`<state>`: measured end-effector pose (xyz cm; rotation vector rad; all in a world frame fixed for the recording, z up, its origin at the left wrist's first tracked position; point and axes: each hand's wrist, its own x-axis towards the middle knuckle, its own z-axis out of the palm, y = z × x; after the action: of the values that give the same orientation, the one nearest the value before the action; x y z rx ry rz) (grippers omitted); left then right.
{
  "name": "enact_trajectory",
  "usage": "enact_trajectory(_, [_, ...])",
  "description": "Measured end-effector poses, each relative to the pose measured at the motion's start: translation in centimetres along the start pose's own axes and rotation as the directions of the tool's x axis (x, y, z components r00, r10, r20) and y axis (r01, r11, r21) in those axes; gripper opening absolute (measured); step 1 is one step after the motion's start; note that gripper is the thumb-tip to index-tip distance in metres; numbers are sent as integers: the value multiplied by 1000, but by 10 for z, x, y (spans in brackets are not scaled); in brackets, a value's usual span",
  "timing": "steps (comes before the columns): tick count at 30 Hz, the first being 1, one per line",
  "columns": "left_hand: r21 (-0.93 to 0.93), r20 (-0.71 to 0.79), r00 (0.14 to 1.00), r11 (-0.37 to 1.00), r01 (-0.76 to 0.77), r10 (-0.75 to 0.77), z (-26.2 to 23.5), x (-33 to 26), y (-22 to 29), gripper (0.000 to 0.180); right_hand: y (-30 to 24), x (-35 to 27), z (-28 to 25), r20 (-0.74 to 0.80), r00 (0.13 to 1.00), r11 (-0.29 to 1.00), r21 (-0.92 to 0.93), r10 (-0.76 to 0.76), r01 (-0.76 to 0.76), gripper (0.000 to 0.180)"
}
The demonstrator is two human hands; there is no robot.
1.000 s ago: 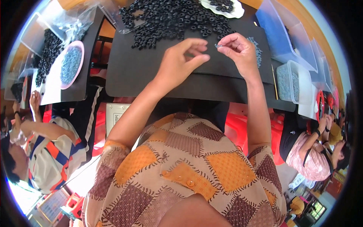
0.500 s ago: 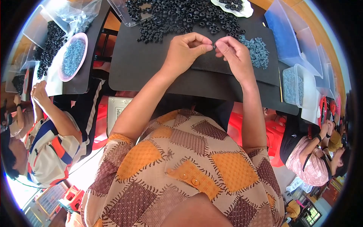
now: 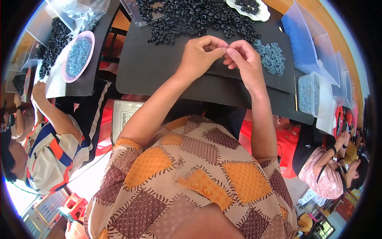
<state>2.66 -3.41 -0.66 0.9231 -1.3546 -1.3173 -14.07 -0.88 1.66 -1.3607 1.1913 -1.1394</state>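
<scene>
My left hand (image 3: 199, 57) and my right hand (image 3: 247, 65) meet above the front of the black table (image 3: 151, 71), thumb and forefinger of each closed in a pinch. Their fingertips touch or nearly touch; whatever sits between them is too small to make out. Just right of my right hand lies a heap of small translucent blue-grey pieces (image 3: 272, 59) on a flat black board (image 3: 274, 79). Beyond both hands spreads a wide pile of small black ring-shaped parts (image 3: 199, 18).
A white dish (image 3: 260, 15) of black rings stands at the far edge. On the right are a tall clear bin (image 3: 304, 44), a small tub (image 3: 309, 93) of blue pieces and a thin stick (image 3: 295, 91). Co-workers sit either side; a pink-rimmed bowl (image 3: 92, 53) stands left.
The fingertips of my two hands have come closer together, from a small gap to meeting. The whole view has shifted slightly.
</scene>
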Motion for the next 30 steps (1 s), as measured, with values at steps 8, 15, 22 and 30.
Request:
enact_trajectory(8, [-104,112,991,991,82,-70,-1,7,0,17,17,-4,-8,-84,962,959,-132,-261,249,10])
enact_trajectory(15, [-152,151,979,976,159,-136,-2,21,0,19,5,-3,-32,-176,910,801,-556,-375,222,15])
enact_trajectory(22, [291,163,983,948,-126,81,17,38,-2,21,16,3,-82,-97,877,545,-813,-471,203,18])
enact_trajectory(30, [455,238,898,774,-440,371,13,22,6,15,21,20,-67,-39,814,494,-811,-579,313,7])
